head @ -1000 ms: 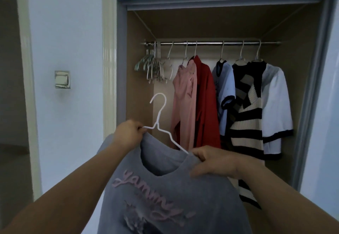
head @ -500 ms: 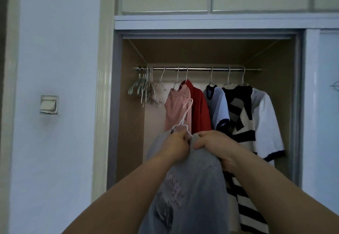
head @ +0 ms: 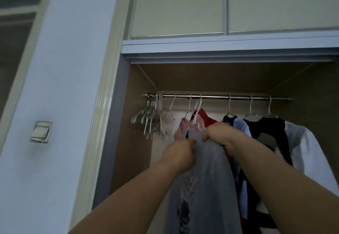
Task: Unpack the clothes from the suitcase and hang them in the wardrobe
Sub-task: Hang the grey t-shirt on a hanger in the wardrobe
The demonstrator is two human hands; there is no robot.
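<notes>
Our left hand (head: 180,155) and right hand (head: 218,134): both gripping grey shirt (head: 207,178) at collar; we have raised it, hanger hook (head: 197,112) above them now close under rail (head: 238,97), hanging imminent

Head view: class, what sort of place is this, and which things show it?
Probably a bedroom, at an open built-in wardrobe: a silver metal hanging rail holds a row of clothes, empty wire hangers bunch at its left end, and pale cupboard doors sit above.

Nothing legible anywhere; the grey shirt (head: 211,169) bears a pink print (head: 190,177) (too crumpled to read).
</notes>
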